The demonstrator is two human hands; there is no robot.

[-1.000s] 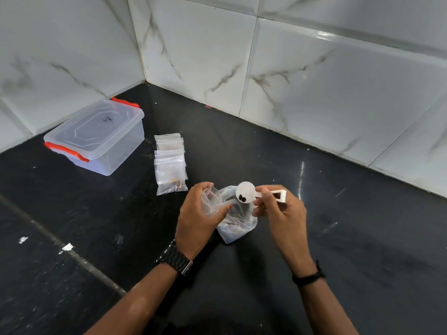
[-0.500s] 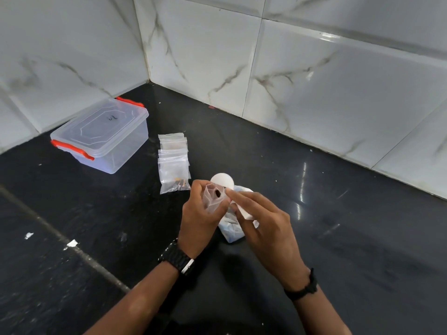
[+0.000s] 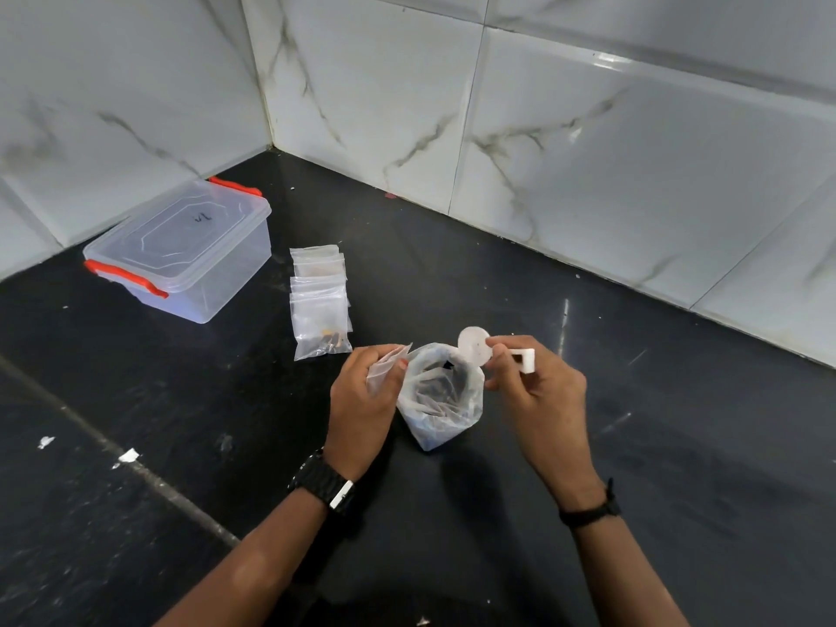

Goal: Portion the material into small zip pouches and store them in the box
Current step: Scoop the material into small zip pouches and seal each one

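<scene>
Left hand (image 3: 362, 395) pinches a small pouch (image 3: 384, 366); right hand (image 3: 538, 391) grips a white scoop (image 3: 475, 346) above an open bag (image 3: 441, 400) of dark bits. Lidded box (image 3: 181, 251) far left.

A black, glossy table (image 3: 656, 445) fills the lower view, crossed by a pale seam (image 3: 135, 463) with a few white flecks (image 3: 129, 455) beside it, perhaps paint chips or paper scraps. White marble-veined wall tiles (image 3: 588, 151) meet in a corner behind it, with a small red spot (image 3: 390, 195) at their base.
</scene>
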